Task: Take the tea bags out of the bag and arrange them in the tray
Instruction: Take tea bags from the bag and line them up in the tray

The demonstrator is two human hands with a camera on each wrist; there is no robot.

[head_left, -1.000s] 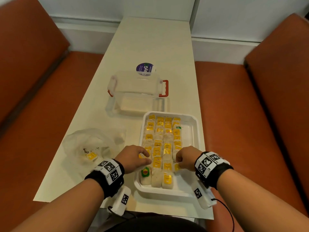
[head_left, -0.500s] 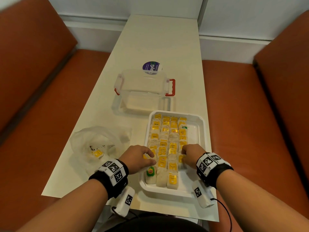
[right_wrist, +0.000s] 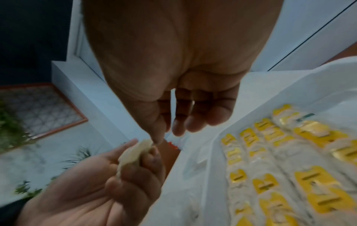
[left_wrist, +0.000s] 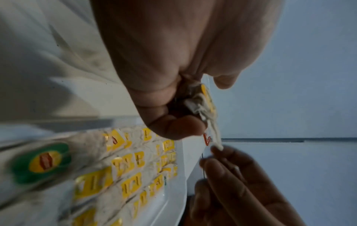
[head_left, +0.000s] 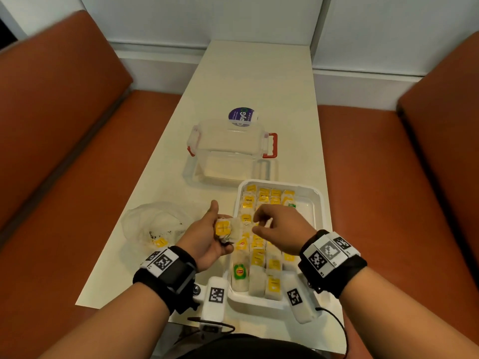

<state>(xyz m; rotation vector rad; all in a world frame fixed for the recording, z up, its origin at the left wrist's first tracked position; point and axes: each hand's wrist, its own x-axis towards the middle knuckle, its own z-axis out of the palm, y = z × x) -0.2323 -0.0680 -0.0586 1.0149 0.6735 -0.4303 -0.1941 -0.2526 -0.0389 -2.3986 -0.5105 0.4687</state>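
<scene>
My left hand (head_left: 207, 237) is raised just left of the white tray (head_left: 317, 203), fingers curled round a small bunch of tea bags (head_left: 226, 229) with a yellow tag on top. My right hand (head_left: 281, 230) hovers over the tray, thumb and forefinger pinching the bunch's near corner. Rows of tea bags (head_left: 259, 257) fill the tray; the plastic bag (head_left: 155, 226) lies left of it on the table (head_left: 246, 81).
</scene>
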